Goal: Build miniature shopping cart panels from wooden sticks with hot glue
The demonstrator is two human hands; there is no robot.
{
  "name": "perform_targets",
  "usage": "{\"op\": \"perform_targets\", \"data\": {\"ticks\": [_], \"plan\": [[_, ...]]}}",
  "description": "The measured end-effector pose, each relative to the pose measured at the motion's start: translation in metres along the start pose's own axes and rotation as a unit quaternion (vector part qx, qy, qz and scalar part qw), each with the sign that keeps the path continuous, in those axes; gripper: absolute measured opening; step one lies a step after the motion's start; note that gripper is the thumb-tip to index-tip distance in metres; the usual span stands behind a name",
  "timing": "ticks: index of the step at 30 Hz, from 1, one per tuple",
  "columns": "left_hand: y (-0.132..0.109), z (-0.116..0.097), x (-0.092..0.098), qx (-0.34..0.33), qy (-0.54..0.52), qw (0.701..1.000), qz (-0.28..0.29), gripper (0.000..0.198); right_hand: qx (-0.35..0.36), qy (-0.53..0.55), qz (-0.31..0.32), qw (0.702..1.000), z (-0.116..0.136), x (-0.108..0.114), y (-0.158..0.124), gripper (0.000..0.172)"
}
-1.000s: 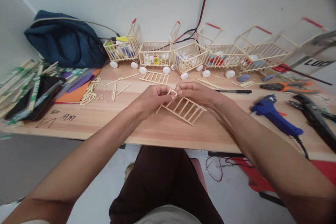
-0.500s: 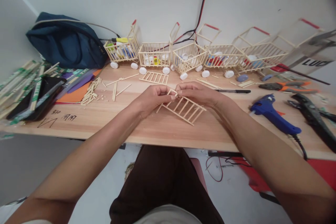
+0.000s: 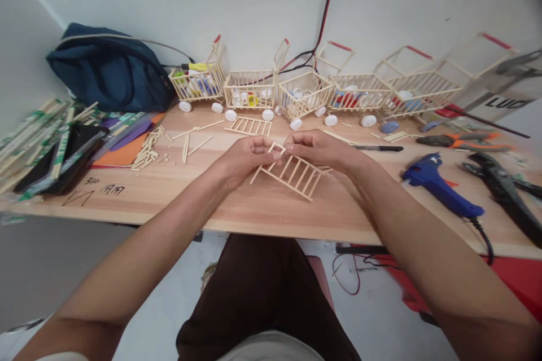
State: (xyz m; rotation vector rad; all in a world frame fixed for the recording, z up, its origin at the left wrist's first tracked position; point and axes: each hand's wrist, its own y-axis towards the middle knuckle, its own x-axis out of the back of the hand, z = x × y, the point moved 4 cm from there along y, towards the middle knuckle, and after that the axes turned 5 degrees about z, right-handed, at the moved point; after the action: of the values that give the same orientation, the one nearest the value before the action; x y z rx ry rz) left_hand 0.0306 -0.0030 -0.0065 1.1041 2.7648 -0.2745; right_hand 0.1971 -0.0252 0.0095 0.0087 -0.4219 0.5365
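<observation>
Between my two hands is a ladder-like frame of thin wooden sticks (image 3: 292,181), held just over the table and slanting down to the right. My left hand (image 3: 249,158) pinches its upper left end, where a small square of sticks joins on. The fingers of my right hand (image 3: 315,149) close on the same frame along its upper edge, close to my left fingertips. A second slatted stick panel (image 3: 249,126) lies flat on the table just beyond my hands. Part of the held frame's top edge is hidden by my fingers.
Several miniature stick shopping carts (image 3: 305,93) with white wheels line the wall. At the right lie a blue glue gun (image 3: 440,183), orange-handled pliers (image 3: 461,140) and a black pen (image 3: 376,148). Cut sticks (image 3: 146,149), stick packs (image 3: 38,130) and a blue bag (image 3: 112,70) are at the left.
The held frame has tilted slightly, its right end now a little closer in to my right hand. Both hands keep their grip in nearly the same place.
</observation>
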Motion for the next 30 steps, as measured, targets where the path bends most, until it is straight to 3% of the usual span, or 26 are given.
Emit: {"op": "perform_targets", "data": {"ticks": [9,13,20,30], "plan": [[-0.0034,-0.0034,0.0019,-0.010,0.073,0.997,-0.027,0.029,-0.005,-0.046,-0.080,0.996,0.0015,0.0044,-0.0018,0.035],[-0.0051,-0.0042,0.0033,-0.013,0.094,0.994,-0.056,0.028,0.000,-0.051,-0.080,0.995,0.0030,0.0035,-0.0024,0.039],[-0.0072,-0.0053,0.0000,-0.004,0.078,0.997,-0.028,0.028,0.019,-0.038,-0.073,0.996,0.0006,0.0027,-0.0020,0.036],[-0.0046,-0.0020,-0.0026,-0.030,0.062,0.996,-0.049,0.028,0.037,-0.016,-0.038,0.998,0.0008,-0.0032,0.0011,0.033]]}}
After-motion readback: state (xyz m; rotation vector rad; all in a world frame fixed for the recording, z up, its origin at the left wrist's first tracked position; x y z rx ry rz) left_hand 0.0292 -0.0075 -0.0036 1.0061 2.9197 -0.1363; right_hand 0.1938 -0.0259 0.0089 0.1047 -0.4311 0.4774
